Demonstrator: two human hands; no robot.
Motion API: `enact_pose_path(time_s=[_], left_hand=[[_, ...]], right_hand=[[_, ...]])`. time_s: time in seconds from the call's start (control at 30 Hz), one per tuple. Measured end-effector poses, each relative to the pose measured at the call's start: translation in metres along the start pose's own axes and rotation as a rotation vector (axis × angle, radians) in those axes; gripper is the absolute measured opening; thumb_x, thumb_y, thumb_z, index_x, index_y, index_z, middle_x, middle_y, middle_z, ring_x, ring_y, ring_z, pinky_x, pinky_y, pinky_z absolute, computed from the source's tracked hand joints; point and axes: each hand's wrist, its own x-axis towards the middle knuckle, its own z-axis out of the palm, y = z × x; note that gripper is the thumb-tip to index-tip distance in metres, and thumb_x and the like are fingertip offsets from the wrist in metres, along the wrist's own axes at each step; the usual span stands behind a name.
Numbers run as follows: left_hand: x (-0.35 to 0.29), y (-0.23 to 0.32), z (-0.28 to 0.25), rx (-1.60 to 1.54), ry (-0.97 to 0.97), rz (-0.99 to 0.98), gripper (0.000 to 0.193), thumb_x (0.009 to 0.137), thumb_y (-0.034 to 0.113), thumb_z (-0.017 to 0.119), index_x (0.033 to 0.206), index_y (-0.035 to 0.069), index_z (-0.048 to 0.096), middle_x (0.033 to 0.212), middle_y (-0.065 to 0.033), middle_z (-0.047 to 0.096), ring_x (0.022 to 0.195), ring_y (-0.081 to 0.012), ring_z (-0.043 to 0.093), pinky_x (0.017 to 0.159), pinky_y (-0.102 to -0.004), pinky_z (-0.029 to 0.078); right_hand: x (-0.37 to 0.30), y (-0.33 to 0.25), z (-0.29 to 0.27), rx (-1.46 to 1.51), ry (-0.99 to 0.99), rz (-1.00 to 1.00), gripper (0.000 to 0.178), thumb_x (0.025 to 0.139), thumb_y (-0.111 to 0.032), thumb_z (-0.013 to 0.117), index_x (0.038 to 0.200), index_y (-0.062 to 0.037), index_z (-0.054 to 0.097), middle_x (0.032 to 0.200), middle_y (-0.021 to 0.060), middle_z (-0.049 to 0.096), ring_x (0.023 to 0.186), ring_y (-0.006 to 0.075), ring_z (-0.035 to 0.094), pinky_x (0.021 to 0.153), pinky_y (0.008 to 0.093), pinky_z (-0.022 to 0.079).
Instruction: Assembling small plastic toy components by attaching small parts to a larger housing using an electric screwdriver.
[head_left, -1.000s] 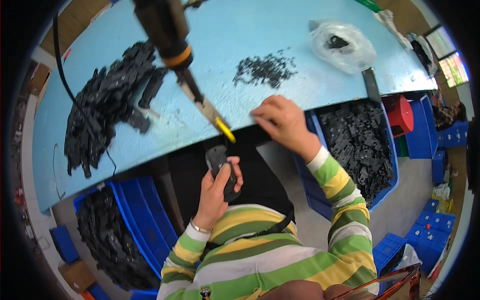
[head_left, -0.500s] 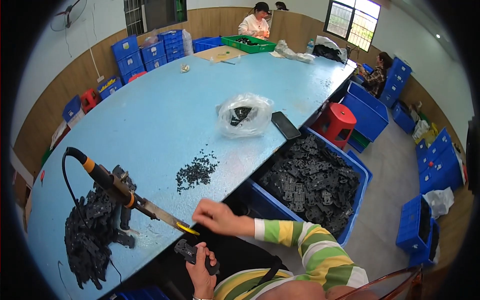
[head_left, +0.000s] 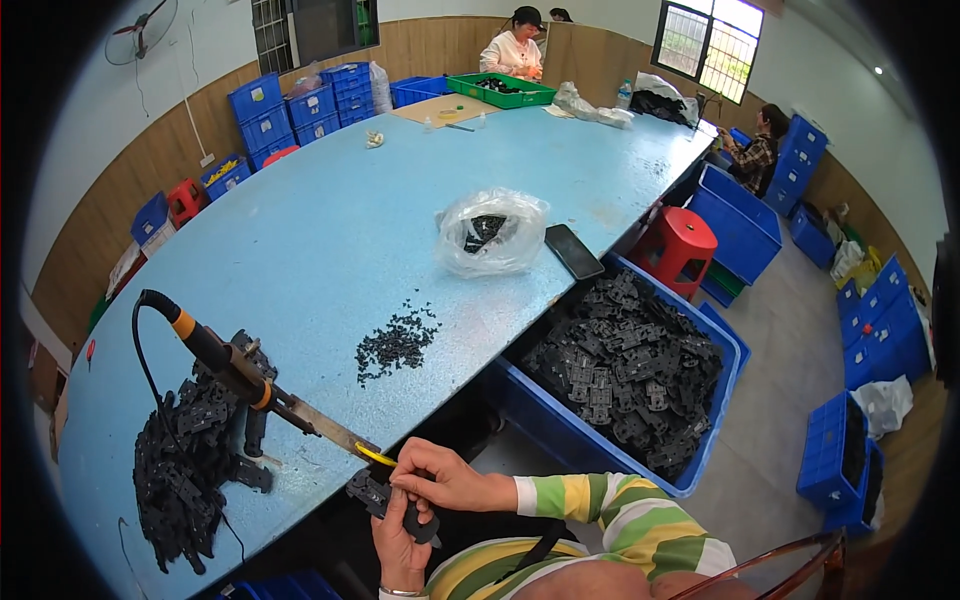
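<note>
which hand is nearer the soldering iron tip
Right. The right hand has its fingers right at the tip of the soldering iron, pinching something there. The left hand is lower, beneath it, holding the black plastic part.

Left hand [head_left: 400, 530] at bottom centre grips black part [head_left: 385, 497]. Right hand [head_left: 445, 478] pinches it from above, fingertips at yellow tip of soldering iron [head_left: 255, 385] lying on blue table [head_left: 330, 230]. Pile of parts [head_left: 190, 450] lower left. Small bits [head_left: 397, 343] mid-frame. Bag [head_left: 490, 232] beside phone [head_left: 573, 251]. Blue bin [head_left: 625, 365] right of centre.
</note>
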Motion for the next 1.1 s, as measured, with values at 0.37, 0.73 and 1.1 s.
enact_pose_path(time_s=[0.37, 0.73, 1.1], left_hand=[[-0.001, 0.002, -0.014, -0.001, 0.028, 0.008, 0.013, 0.098, 0.013, 0.063, 0.101, 0.0, 0.06, 0.085, -0.0058, 0.059, 0.071, -0.0132, 0.057, 0.056, -0.0223, 0.046], [-0.006, 0.005, -0.017, -0.036, 0.047, -0.027, 0.014, 0.096, 0.013, 0.066, 0.1, 0.001, 0.06, 0.084, -0.0063, 0.061, 0.072, -0.0133, 0.057, 0.056, -0.0226, 0.046], [-0.009, 0.002, -0.012, 0.081, 0.078, 0.075, 0.016, 0.097, 0.019, 0.066, 0.098, 0.004, 0.059, 0.082, -0.0028, 0.056, 0.07, -0.0097, 0.054, 0.057, -0.021, 0.044]], right_hand=[[-0.003, 0.005, 0.004, 0.068, -0.038, 0.034, 0.01, 0.098, -0.005, 0.059, 0.095, 0.004, 0.062, 0.098, 0.0063, 0.051, 0.07, 0.0071, 0.062, 0.059, 0.0195, 0.053], [-0.009, 0.006, 0.009, 0.02, -0.049, 0.006, 0.012, 0.1, -0.005, 0.056, 0.099, 0.0049, 0.063, 0.099, 0.0064, 0.051, 0.071, 0.0075, 0.064, 0.061, 0.0204, 0.056], [-0.011, -0.004, 0.011, 0.238, -0.047, 0.129, 0.013, 0.101, -0.007, 0.055, 0.102, 0.0046, 0.062, 0.1, 0.0062, 0.053, 0.073, 0.0091, 0.065, 0.062, 0.0215, 0.057]])
